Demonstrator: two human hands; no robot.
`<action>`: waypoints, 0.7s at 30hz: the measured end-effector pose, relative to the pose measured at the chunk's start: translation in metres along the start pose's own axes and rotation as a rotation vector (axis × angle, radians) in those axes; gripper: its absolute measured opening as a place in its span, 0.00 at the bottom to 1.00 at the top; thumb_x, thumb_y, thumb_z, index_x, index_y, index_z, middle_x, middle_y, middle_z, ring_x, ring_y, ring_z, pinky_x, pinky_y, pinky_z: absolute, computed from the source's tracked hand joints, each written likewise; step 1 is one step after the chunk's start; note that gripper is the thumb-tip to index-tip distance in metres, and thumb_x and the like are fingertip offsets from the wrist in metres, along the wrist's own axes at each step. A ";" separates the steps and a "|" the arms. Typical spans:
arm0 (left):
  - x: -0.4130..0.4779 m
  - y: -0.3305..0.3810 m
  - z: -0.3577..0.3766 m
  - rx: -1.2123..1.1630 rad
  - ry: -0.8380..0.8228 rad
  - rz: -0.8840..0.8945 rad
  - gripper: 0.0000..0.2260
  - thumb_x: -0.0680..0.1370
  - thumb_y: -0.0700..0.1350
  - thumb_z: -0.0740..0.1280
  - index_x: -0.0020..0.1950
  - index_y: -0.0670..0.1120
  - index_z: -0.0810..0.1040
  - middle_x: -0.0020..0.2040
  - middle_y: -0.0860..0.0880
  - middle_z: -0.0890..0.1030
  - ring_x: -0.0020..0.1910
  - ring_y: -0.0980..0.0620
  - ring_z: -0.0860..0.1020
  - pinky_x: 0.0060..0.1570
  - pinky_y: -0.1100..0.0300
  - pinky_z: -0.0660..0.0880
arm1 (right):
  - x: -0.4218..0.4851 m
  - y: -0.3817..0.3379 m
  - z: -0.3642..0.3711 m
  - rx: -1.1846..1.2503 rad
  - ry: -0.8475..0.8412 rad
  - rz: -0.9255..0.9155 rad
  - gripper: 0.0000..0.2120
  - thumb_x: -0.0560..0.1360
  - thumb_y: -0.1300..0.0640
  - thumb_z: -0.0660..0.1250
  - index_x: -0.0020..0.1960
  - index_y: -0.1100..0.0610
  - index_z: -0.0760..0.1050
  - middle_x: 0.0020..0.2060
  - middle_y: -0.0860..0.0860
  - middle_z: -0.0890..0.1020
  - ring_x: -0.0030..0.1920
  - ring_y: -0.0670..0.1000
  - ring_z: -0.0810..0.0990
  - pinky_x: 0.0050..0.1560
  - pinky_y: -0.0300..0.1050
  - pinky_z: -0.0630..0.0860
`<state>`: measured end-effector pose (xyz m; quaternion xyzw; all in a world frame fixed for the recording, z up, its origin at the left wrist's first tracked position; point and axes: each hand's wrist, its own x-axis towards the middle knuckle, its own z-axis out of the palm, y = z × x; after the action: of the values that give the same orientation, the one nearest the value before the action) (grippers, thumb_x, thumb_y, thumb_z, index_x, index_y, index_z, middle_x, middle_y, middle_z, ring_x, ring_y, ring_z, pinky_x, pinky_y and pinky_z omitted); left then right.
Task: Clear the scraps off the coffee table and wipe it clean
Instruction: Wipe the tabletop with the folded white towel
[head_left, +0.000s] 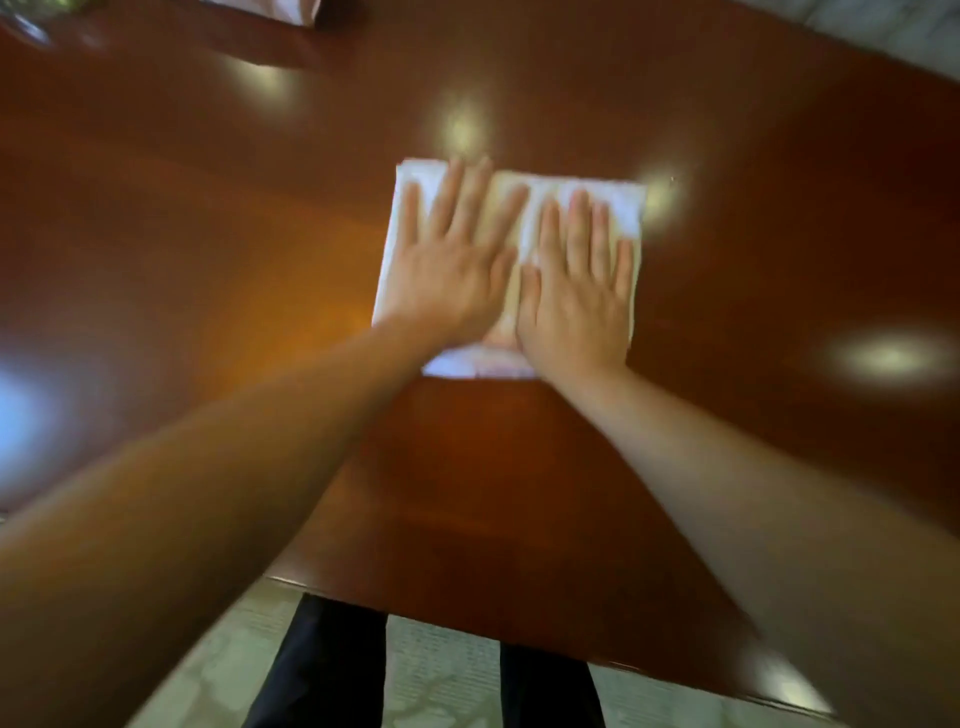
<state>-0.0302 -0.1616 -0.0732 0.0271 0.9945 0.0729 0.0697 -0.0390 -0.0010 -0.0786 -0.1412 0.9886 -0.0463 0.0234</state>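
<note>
A folded white cloth (621, 208) lies flat in the middle of the glossy reddish-brown coffee table (208, 208). My left hand (449, 265) presses down on the cloth's left half, palm flat and fingers spread. Beside it, my right hand (576, 291) lies flat on the right half, its fingers also spread. The two hands nearly touch at the thumbs. Both forearms reach in from the bottom of the frame. No scraps show on the visible tabletop. The picture is motion-blurred.
A pale pinkish object (296, 8) sits at the table's far edge, cut off by the frame. Something shiny and blurred (26, 23) lies at the far left corner. The table's near edge (441, 616) runs above my dark trouser legs (322, 670) and pale patterned floor (447, 675).
</note>
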 end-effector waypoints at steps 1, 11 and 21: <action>0.021 -0.007 -0.004 0.005 -0.005 0.005 0.26 0.86 0.56 0.46 0.85 0.53 0.53 0.86 0.43 0.51 0.85 0.41 0.47 0.78 0.31 0.49 | 0.021 -0.001 0.000 -0.002 -0.021 0.018 0.30 0.85 0.45 0.46 0.85 0.52 0.53 0.85 0.56 0.54 0.85 0.56 0.52 0.83 0.60 0.48; -0.015 0.009 -0.013 0.110 -0.093 -0.052 0.30 0.83 0.57 0.41 0.85 0.52 0.48 0.86 0.40 0.47 0.84 0.39 0.43 0.78 0.30 0.48 | -0.008 0.001 -0.001 0.009 -0.029 -0.051 0.30 0.86 0.46 0.44 0.85 0.54 0.50 0.85 0.58 0.52 0.85 0.57 0.50 0.83 0.59 0.48; -0.239 0.073 0.035 -0.102 -0.014 -0.396 0.29 0.83 0.56 0.57 0.83 0.50 0.62 0.85 0.42 0.53 0.84 0.40 0.51 0.78 0.30 0.45 | -0.178 -0.014 -0.012 -0.016 -0.228 -0.371 0.29 0.85 0.49 0.48 0.84 0.57 0.56 0.84 0.56 0.56 0.84 0.58 0.55 0.80 0.64 0.59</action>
<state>0.2148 -0.0995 -0.0647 -0.1719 0.9750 0.1076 0.0910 0.1346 0.0363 -0.0593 -0.3252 0.9370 -0.0258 0.1252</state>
